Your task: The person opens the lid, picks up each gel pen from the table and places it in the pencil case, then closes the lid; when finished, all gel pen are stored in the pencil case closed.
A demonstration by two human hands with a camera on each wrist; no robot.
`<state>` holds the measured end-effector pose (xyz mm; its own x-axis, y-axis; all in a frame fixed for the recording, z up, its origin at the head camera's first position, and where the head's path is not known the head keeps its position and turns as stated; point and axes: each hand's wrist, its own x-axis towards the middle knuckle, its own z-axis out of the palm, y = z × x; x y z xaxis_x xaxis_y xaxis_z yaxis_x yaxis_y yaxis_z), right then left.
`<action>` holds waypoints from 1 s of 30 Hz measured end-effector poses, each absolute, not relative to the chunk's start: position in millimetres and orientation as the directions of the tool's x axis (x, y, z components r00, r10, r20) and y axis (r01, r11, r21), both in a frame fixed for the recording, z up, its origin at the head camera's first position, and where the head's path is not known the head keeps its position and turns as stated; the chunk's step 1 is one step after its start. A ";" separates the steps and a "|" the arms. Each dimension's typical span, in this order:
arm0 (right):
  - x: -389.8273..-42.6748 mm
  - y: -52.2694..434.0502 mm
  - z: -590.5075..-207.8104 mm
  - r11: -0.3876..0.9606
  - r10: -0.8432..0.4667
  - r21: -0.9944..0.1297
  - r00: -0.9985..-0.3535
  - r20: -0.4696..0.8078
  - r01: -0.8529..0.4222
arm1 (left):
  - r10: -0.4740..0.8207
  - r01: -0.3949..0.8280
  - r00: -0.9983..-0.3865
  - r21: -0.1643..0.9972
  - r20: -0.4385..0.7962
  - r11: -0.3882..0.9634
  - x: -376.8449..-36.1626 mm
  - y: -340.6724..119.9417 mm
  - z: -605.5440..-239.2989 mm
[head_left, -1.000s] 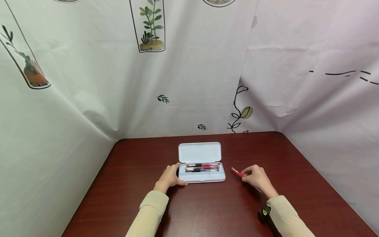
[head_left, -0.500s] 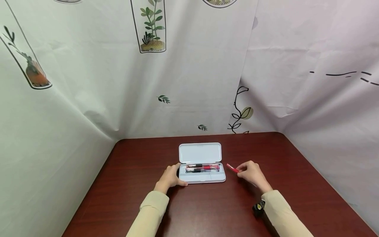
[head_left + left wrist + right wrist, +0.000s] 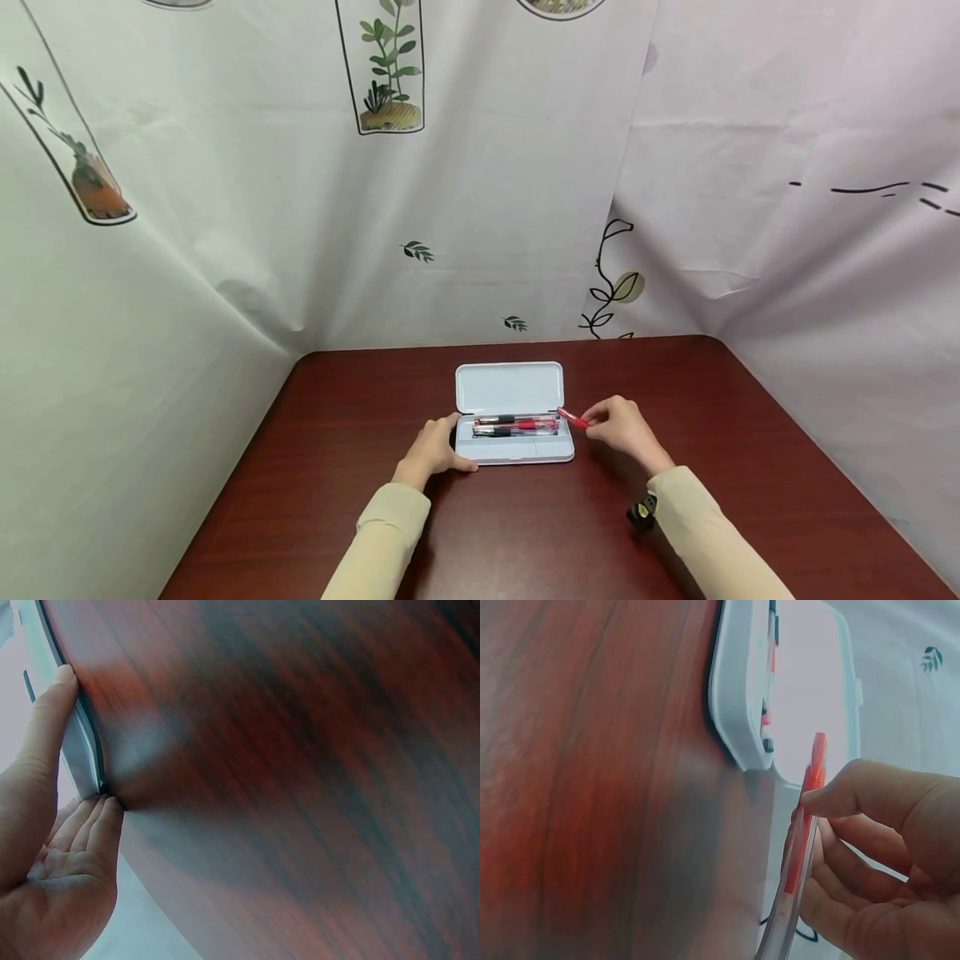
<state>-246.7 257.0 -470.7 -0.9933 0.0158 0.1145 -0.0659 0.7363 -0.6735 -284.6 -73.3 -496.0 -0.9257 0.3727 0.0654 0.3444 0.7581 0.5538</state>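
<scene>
A light pencil case lies on the table with its lid raised behind it. Several pens with red and black grips rest in its rear compartment. My left hand holds the case at its left end, thumb along the front wall and fingertips at the end wall. At the right end, my right hand pinches a red pen between thumb and fingers. The pen is tilted, and its tip overlaps the case's back right corner in the head view.
The case stands on a dark red wooden table. A pale printed cloth hangs behind the table and along both sides. A small black device sits at the right wrist.
My right hand has moved left and away from me with the red pen, bringing it from beside the case to its right end. My left hand keeps its place on the case.
</scene>
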 end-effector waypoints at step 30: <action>-266.6 197.0 -462.2 0.749 -0.164 -0.622 -0.973 0.161 -0.229 | 0.384 0.363 -0.919 0.563 0.087 0.742 -288.1 -75.6 -498.0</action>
<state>-266.6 197.0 -462.2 -0.9733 -0.1638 0.1609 -0.2288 0.7486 -0.6222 -288.1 -75.6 -498.0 -0.9192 0.3839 0.0874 0.3634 0.7421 0.5632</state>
